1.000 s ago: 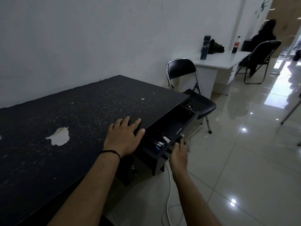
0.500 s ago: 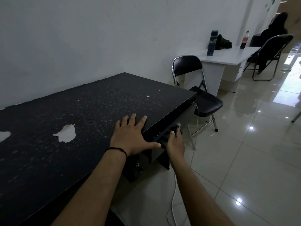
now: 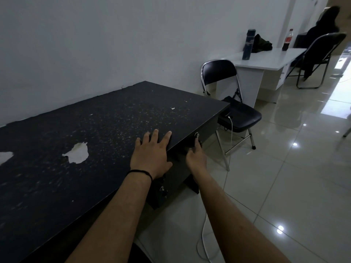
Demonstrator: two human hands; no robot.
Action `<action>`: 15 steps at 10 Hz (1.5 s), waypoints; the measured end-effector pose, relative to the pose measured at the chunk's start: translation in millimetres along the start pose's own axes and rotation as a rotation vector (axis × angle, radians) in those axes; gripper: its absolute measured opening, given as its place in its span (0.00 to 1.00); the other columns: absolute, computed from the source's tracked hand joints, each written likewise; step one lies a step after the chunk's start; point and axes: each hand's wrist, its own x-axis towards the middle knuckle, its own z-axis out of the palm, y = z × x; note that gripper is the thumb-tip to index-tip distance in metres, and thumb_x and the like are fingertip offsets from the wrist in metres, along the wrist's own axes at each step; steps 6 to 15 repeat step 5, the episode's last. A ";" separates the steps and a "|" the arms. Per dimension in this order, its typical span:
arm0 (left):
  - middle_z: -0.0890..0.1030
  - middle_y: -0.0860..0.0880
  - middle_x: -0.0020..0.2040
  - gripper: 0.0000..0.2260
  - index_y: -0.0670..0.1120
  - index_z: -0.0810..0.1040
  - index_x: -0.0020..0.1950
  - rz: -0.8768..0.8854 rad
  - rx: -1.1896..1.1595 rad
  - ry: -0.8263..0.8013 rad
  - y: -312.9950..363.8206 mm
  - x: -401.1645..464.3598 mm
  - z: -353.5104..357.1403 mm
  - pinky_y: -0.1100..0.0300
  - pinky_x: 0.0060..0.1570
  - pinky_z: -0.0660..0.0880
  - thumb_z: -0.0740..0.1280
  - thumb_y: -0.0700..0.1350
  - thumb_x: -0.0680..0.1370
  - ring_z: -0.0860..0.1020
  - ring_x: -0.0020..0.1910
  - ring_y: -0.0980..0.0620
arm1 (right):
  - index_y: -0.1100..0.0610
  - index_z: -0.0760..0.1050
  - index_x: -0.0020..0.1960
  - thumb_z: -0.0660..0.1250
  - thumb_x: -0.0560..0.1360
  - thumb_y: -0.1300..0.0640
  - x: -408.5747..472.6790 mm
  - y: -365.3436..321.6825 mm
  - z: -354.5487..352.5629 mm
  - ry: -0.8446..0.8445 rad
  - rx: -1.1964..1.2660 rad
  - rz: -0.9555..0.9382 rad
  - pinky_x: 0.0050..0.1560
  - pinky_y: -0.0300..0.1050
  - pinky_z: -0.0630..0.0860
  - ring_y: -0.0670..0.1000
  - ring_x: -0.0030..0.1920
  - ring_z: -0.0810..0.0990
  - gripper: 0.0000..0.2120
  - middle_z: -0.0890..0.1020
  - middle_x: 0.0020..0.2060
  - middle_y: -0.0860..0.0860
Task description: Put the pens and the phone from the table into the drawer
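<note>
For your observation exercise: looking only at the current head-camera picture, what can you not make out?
- Drawer contents: head view, hidden behind its shut front.
- Right hand fingertips: head view, dark against the drawer front, so its grip is unclear.
- Desk left end: cut off by the picture edge.

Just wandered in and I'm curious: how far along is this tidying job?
Nearly finished, it seems. No pens or phone show on the black table, and the drawer sits flush. In hand: the right hand is at its front, the left hand flat on top. Nothing visible remains.
</note>
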 end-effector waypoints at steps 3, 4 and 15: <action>0.48 0.44 0.82 0.46 0.57 0.40 0.80 -0.006 -0.005 0.013 -0.4 0.0 0.7 0.39 0.76 0.52 0.68 0.62 0.74 0.49 0.79 0.40 | 0.42 0.49 0.80 0.55 0.78 0.64 3.0 -3.1 1.5 -0.059 0.031 0.021 0.37 0.48 0.76 0.50 0.36 0.78 0.35 0.76 0.41 0.44; 0.47 0.44 0.82 0.46 0.58 0.39 0.80 -0.007 -0.002 0.003 -0.9 0.9 1.4 0.38 0.76 0.52 0.68 0.64 0.73 0.49 0.79 0.40 | 0.43 0.52 0.80 0.55 0.78 0.65 -6.1 -11.2 -0.7 -0.049 0.067 0.024 0.41 0.50 0.78 0.51 0.39 0.79 0.35 0.78 0.51 0.48; 0.47 0.44 0.82 0.46 0.58 0.39 0.80 0.001 -0.040 -0.014 -2.2 0.5 1.8 0.39 0.76 0.51 0.65 0.67 0.73 0.48 0.79 0.40 | 0.45 0.56 0.79 0.56 0.77 0.64 -10.2 -16.9 -4.7 0.099 0.086 0.065 0.51 0.51 0.79 0.53 0.52 0.81 0.33 0.75 0.67 0.53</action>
